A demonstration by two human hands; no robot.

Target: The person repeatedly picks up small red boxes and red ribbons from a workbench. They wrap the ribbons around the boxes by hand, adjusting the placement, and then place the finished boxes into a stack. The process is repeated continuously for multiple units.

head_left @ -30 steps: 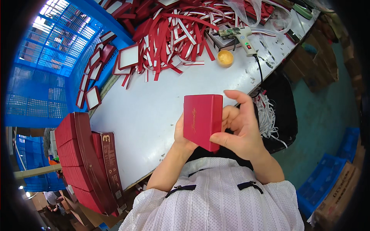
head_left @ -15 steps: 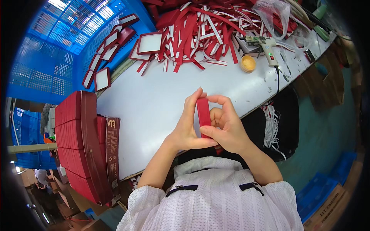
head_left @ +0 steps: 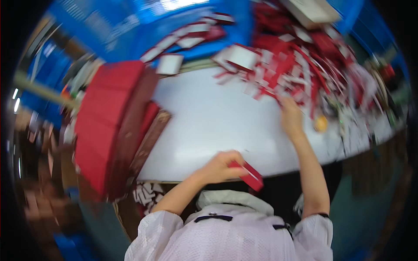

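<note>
My left hand [head_left: 221,168] is closed round one end of a small red box [head_left: 252,177], low over the near edge of the white table [head_left: 204,122]. The box's free end slants down to the right, and a thin pale line shows on it. Farther off, my right hand [head_left: 291,114] is stretched to the near edge of a heap of red and white strips [head_left: 300,80]. Motion smears its fingers, so whether they pinch a strip cannot be made out.
At the left stands a tall stack of red boxes [head_left: 104,122] beside a brown carton [head_left: 150,141]. Shallow white-lined lids [head_left: 169,64] lie by a blue crate [head_left: 187,52] at the back. A small yellow tub [head_left: 321,123] sits right of my right hand.
My right hand has let go of the red box and moved away to the strips. My left hand has lowered the box, now tilted. The whole view has swung toward the left.
</note>
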